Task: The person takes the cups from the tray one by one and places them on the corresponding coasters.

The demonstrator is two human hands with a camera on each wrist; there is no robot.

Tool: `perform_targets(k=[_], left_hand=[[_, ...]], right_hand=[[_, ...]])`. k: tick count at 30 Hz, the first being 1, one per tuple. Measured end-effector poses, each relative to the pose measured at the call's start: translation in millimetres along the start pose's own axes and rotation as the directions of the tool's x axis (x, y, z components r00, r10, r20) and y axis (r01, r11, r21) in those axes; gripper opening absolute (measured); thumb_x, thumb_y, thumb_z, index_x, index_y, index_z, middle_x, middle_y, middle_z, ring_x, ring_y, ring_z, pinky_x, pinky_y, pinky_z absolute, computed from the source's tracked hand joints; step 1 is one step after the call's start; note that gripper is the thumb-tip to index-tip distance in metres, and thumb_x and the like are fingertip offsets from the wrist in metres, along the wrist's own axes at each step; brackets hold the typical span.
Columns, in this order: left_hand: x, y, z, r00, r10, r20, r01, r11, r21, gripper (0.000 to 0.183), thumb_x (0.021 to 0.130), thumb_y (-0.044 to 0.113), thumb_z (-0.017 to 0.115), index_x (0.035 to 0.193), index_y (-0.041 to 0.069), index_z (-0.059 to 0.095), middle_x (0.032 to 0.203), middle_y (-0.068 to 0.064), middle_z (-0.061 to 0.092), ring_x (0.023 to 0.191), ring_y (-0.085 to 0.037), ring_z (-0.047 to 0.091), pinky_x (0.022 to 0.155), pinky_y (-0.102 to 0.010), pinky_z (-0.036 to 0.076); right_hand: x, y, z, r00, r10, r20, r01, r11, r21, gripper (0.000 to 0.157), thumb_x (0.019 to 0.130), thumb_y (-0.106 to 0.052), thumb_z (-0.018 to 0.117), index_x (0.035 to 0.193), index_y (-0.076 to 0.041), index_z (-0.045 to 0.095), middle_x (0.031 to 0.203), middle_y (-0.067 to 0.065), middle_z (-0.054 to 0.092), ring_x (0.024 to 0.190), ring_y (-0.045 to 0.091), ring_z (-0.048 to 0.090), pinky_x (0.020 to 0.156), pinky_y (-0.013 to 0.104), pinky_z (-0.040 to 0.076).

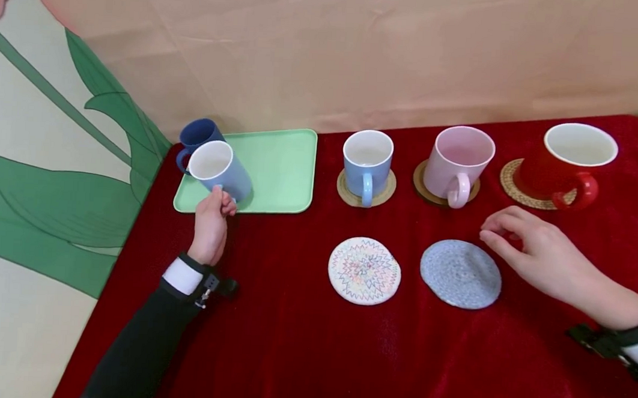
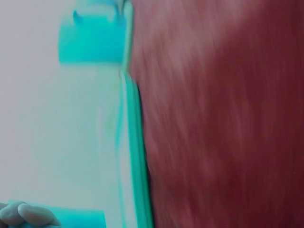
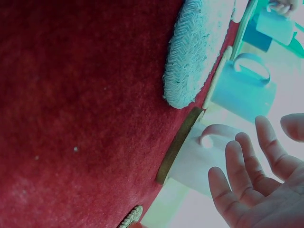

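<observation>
My left hand [image 1: 212, 223] pinches the handle of a grey-blue mug [image 1: 234, 179], white inside, over the near left part of a light green tray [image 1: 277, 173]. Whether its base touches the tray I cannot tell. Just behind it is a dark blue mug [image 1: 200, 134], partly hidden. Only fingertips [image 2: 35, 214] of that hand show in the blurred left wrist view. My right hand [image 1: 538, 249] holds nothing; its fingers are loosely bent, just right of a round blue-grey coaster [image 1: 461, 274]. In the right wrist view the fingers of this hand [image 3: 259, 185] are spread apart.
Along the back stand a light blue mug [image 1: 368, 165], a pink mug [image 1: 456, 164] and a large red mug [image 1: 542, 174], each on a round coaster with its handle toward me. A white patterned coaster [image 1: 364, 270] lies nearer, on the red cloth [image 1: 290, 342]. Behind rises a beige backdrop [image 1: 326, 55].
</observation>
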State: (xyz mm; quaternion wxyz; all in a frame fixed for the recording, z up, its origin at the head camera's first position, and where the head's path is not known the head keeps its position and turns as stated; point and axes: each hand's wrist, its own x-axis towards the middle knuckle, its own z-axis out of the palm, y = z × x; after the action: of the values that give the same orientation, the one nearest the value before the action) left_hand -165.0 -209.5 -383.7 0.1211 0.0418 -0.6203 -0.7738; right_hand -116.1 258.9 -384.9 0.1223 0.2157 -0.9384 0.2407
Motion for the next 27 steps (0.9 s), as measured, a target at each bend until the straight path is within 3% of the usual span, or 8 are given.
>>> perform_targets(k=[6, 10, 14, 19, 24, 27], left_hand=[[-39.6, 4.5, 33.0, 0.990, -0.009, 0.138, 0.010, 1.000, -0.009, 0.029, 0.099, 0.015, 0.031, 0.073, 0.004, 0.038, 0.067, -0.007, 0.032, 0.065, -0.017, 0.033, 0.067, -0.027, 0.029], [-68.9, 4.5, 52.9, 0.971, -0.026, 0.237, 0.029, 1.000, -0.011, 0.027, 0.099, 0.014, 0.031, 0.075, 0.003, 0.038, 0.069, -0.009, 0.032, 0.068, -0.018, 0.034, 0.069, -0.028, 0.030], [-94.4, 3.3, 68.7, 0.948, -0.067, 0.313, 0.066, 0.998, 0.015, 0.027, 0.099, 0.016, 0.031, 0.077, 0.001, 0.037, 0.071, -0.010, 0.032, 0.070, -0.019, 0.036, 0.070, -0.029, 0.031], [-120.2, 2.8, 81.8, 0.909, -0.116, 0.401, 0.103, 0.993, 0.055, 0.031, 0.099, 0.021, 0.031, 0.080, -0.002, 0.038, 0.074, -0.011, 0.034, 0.072, -0.020, 0.037, 0.071, -0.030, 0.032], [-140.4, 3.2, 90.6, 0.872, -0.135, 0.471, 0.104, 0.990, 0.092, 0.032, 0.099, 0.024, 0.034, 0.082, -0.002, 0.042, 0.074, -0.012, 0.036, 0.074, -0.020, 0.039, 0.072, -0.031, 0.034], [-150.4, 2.6, 95.2, 0.857, -0.156, 0.491, 0.118, 0.987, 0.108, 0.033, 0.099, 0.024, 0.034, 0.083, -0.003, 0.044, 0.074, -0.010, 0.038, 0.074, -0.019, 0.041, 0.073, -0.031, 0.035]], right_hand=[[-2, 0, 1.4, 1.000, 0.002, 0.021, -0.002, 1.000, -0.002, 0.016, 0.077, -0.014, 0.069, 0.089, -0.021, 0.060, 0.089, -0.011, 0.052, 0.078, 0.004, 0.046, 0.071, 0.019, 0.034], [-4, 1, 3.2, 0.998, 0.001, 0.062, -0.001, 1.000, -0.001, 0.020, 0.075, -0.015, 0.071, 0.089, -0.023, 0.058, 0.089, -0.010, 0.052, 0.078, 0.008, 0.048, 0.070, 0.018, 0.036], [-7, 0, 4.5, 0.991, 0.008, 0.134, -0.004, 1.000, -0.026, 0.023, 0.075, -0.023, 0.071, 0.093, -0.021, 0.058, 0.094, -0.005, 0.052, 0.083, 0.013, 0.047, 0.068, 0.029, 0.042], [-11, -4, 5.7, 0.973, 0.034, 0.228, -0.016, 0.997, -0.081, 0.055, 0.069, -0.046, 0.073, 0.111, -0.016, 0.053, 0.107, 0.003, 0.051, 0.093, 0.018, 0.044, 0.068, 0.040, 0.046], [-3, -22, 17.7, 0.954, -0.086, 0.289, 0.112, 0.991, -0.076, 0.076, 0.069, -0.059, 0.067, 0.125, -0.013, 0.044, 0.120, 0.004, 0.046, 0.107, 0.017, 0.043, 0.078, 0.040, 0.045], [7, -39, 29.3, 0.910, -0.137, 0.391, 0.171, 0.984, -0.054, 0.089, 0.068, -0.068, 0.060, 0.134, -0.012, 0.036, 0.133, 0.007, 0.039, 0.117, 0.020, 0.038, 0.087, 0.042, 0.041]])
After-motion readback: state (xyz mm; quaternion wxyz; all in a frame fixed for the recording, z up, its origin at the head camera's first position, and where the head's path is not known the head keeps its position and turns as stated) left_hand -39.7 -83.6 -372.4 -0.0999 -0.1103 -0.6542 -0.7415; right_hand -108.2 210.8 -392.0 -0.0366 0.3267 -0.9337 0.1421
